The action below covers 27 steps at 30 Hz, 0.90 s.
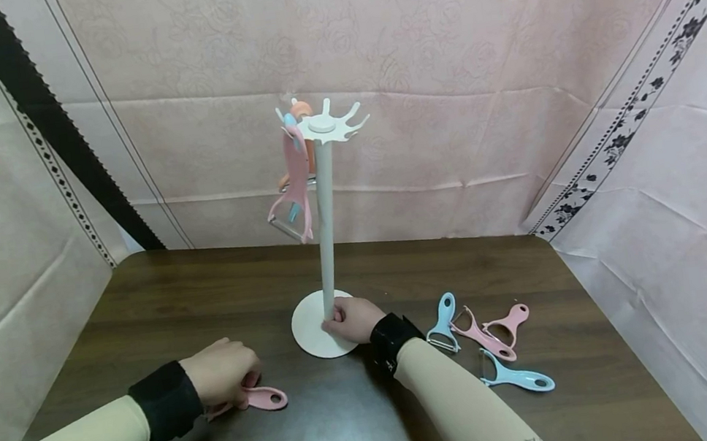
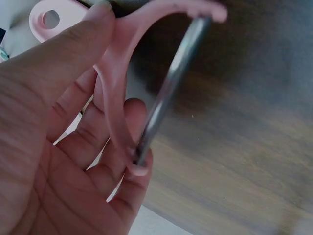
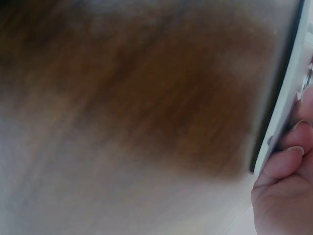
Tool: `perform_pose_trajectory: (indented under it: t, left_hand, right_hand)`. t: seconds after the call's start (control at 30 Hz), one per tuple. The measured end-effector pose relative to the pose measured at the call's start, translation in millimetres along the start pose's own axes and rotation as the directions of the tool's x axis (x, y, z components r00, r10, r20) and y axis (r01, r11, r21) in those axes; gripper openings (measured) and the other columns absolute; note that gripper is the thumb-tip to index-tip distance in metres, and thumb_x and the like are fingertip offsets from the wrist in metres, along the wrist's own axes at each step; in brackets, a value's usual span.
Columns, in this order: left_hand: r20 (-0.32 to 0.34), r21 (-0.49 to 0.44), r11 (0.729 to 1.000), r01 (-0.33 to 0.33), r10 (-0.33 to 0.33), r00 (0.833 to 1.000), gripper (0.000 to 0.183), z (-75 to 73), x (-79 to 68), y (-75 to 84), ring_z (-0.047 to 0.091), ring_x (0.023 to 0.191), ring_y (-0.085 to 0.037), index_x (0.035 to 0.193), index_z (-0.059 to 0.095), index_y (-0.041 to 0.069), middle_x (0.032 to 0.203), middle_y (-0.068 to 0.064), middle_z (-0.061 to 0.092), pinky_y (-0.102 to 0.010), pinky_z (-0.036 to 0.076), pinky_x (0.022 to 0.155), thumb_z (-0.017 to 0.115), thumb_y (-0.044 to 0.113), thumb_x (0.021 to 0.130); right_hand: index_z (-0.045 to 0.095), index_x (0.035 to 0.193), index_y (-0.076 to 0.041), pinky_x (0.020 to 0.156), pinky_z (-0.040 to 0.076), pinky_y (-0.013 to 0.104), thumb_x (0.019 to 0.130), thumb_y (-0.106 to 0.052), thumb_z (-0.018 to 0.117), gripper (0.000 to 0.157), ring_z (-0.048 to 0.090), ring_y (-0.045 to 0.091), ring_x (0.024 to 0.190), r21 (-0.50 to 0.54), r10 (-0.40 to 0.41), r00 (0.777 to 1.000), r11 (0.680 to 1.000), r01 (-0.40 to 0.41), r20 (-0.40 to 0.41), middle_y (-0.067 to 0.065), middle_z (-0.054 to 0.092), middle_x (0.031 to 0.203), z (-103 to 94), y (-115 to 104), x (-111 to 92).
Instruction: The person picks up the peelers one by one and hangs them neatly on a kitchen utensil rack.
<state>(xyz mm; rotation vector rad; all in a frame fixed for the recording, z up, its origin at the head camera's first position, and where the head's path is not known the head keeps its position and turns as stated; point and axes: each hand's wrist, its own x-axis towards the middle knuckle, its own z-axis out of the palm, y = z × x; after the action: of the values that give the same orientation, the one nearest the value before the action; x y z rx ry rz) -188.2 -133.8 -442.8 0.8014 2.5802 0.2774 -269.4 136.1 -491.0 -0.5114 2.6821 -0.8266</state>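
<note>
Left of the white stand [image 1: 326, 224], the left hand [image 1: 223, 372] has fingers pinching a pink peeler [image 1: 259, 397], best kept off its blade [image 2: 168, 93]; the right hand [image 1: 357, 319], apparently gripping the stand low down, should steady it.

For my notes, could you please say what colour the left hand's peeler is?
The peeler is pink; the left wrist view shows it best.

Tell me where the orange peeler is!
In the head view, the orange peeler hangs from the white stand, at left, partly behind the hanging blue peeler and hanging pink peeler.
</note>
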Motion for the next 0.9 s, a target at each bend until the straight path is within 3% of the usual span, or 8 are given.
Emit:
perform_pose_trajectory:
  t: [0.17,0.3,0.43,0.6,0.77,0.9]
  left_hand:
    - [-0.025,-0.030,1.000,0.002,-0.003,1.000,0.024,-6.4,-3.0,-4.6,0.047,0.057,-0.012,0.065,0.061,0.022,0.063,0.010,0.051,-0.030,0.040,0.055,0.084,0.017,0.071]
    - [-0.070,-0.041,0.999,-0.015,0.012,0.997,0.025,-16.6,-4.7,-10.9,0.048,0.056,-0.010,0.064,0.060,0.022,0.062,0.011,0.051,-0.029,0.040,0.054,0.083,0.015,0.071]
    - [-0.069,-0.108,0.994,0.019,-0.026,0.997,0.022,-32.0,-7.6,-13.5,0.050,0.057,-0.011,0.067,0.061,0.021,0.064,0.009,0.054,-0.030,0.041,0.054,0.080,0.016,0.077]
    - [-0.123,-0.211,0.977,-0.033,0.007,0.992,0.019,-51.9,-10.4,-17.1,0.053,0.061,-0.011,0.070,0.062,0.019,0.066,0.006,0.056,-0.030,0.043,0.055,0.076,0.016,0.082]
    - [-0.225,-0.262,0.964,-0.046,-0.014,0.974,0.014,-72.8,-13.8,-18.2,0.053,0.064,-0.014,0.077,0.063,0.019,0.070,0.004,0.056,-0.032,0.045,0.056,0.073,0.018,0.086]
    - [-0.337,-0.246,0.967,-0.058,-0.029,0.941,0.012,-89.2,-19.8,-14.3,0.053,0.065,-0.015,0.080,0.063,0.017,0.072,0.003,0.057,-0.033,0.045,0.056,0.073,0.019,0.087]
  right_hand:
    - [0.048,0.073,-0.015,0.056,0.039,0.025,0.091,-0.034,0.066,0.032,0.047,0.011,0.059,-0.013,-0.001,1.000,1.000,0.001,-0.005,-0.006,0.045,0.061,-1.3,-3,-3]
    - [0.048,0.073,-0.015,0.057,0.039,0.025,0.091,-0.034,0.066,0.032,0.047,0.011,0.059,-0.013,0.003,1.000,1.000,-0.003,-0.007,-0.006,0.045,0.062,-1.3,-4,-3]
    - [0.048,0.073,-0.015,0.057,0.039,0.025,0.092,-0.034,0.066,0.032,0.047,0.011,0.059,-0.005,0.006,1.000,1.000,-0.006,-0.009,-0.005,0.045,0.062,-1.4,-4,-4]
    - [0.048,0.073,-0.014,0.057,0.039,0.025,0.092,-0.033,0.065,0.032,0.047,0.011,0.059,-0.003,0.010,1.000,1.000,-0.010,-0.007,-0.006,0.044,0.062,-2.9,-7,-6]
    - [0.047,0.074,-0.015,0.057,0.039,0.025,0.092,-0.035,0.065,0.032,0.047,0.011,0.060,-0.008,0.015,1.000,1.000,-0.015,-0.006,-0.006,0.044,0.062,-1.8,-6,-4]
    - [0.048,0.074,-0.015,0.057,0.039,0.025,0.092,-0.034,0.066,0.032,0.048,0.011,0.060,-0.010,0.013,1.000,1.000,-0.013,-0.008,-0.006,0.045,0.062,-2.1,-5,-5]
